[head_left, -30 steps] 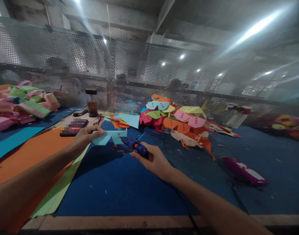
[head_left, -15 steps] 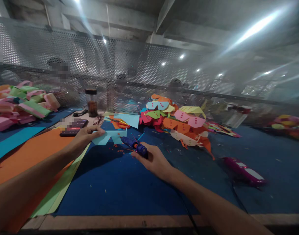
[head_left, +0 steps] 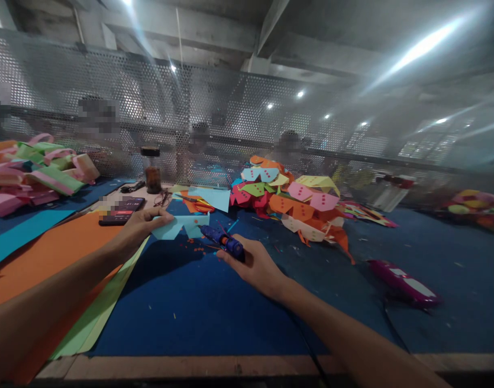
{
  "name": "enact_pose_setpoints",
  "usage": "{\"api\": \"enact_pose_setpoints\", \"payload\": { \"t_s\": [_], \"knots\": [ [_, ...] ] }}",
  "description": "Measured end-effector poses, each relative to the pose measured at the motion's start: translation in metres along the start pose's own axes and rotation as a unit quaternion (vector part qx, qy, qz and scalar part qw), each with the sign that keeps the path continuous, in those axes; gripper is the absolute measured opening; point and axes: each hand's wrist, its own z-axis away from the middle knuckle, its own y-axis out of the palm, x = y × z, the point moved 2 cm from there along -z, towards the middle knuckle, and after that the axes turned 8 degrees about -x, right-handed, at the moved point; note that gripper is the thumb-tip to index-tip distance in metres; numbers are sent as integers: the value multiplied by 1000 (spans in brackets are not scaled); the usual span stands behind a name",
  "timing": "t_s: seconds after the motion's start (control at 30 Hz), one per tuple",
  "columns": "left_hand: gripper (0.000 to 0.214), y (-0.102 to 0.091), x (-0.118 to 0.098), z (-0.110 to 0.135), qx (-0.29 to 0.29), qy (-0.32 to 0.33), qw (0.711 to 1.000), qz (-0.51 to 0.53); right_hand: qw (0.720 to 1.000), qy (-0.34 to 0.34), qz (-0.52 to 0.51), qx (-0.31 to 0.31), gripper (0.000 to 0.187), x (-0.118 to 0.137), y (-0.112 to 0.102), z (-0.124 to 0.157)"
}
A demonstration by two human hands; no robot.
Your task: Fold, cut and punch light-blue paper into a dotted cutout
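- Black cable (head_left: 311,353) crossed the brown table edge (head_left: 214,366) below the right forearm; if it snagged there, the tool it seemed to feed could be tugged off line.
- Orange paper sheets (head_left: 81,237) lay under the left forearm, where a sweep of that arm could crease or shift them.
- The right hand (head_left: 257,267) was wrapped around a dark-blue plastic glue gun (head_left: 223,241), its nozzle aimed left. Too hard a squeeze could release a blob, and heat could reach skin if the hands drew closer.
- The left hand (head_left: 148,222) pinched one end of a light-blue, notched paper cutout (head_left: 170,227), raised above the mat. Its far end, at the nozzle, looked unsupported, so a push could bend it. Whether the two touched could not be told.
- Tiny orange paper scraps (head_left: 198,249) were scattered beneath; dripped glue could fix them to the blue mat (head_left: 162,312).
- A black smartphone (head_left: 125,210) lay just behind the left wrist, liable to be knocked.
- Farther off, a loose heap of multicoloured paper masks (head_left: 285,203) could slide if bumped.
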Motion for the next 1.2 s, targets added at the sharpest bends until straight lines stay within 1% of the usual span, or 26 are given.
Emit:
{"api": "enact_pose_setpoints", "payload": {
  "t_s": [0.3,0.57,0.73,0.87,1.0,1.2],
  "knots": [
    [33,-1,2,-2,5,5,1000,-6,995,48,-82,-8,37,8,-1,0],
    [33,-1,1,-2,-14,5,1000,-2,989,74,-124,-6,33,10,-1,-1],
    [38,0,-5,-1,-58,14,998,-3,991,90,-96,6,31,7,-2,-3],
    [35,-4,-8,-4,-93,34,995,-2,992,103,-74,25,31,6,-1,-4],
    [30,-9,-5,-9,-107,44,993,16,986,137,-81,52,31,2,3,-4],
    [31,-11,-3,-11,-109,41,993,18,982,162,-25,95,27,2,3,-4]
  ]
}}
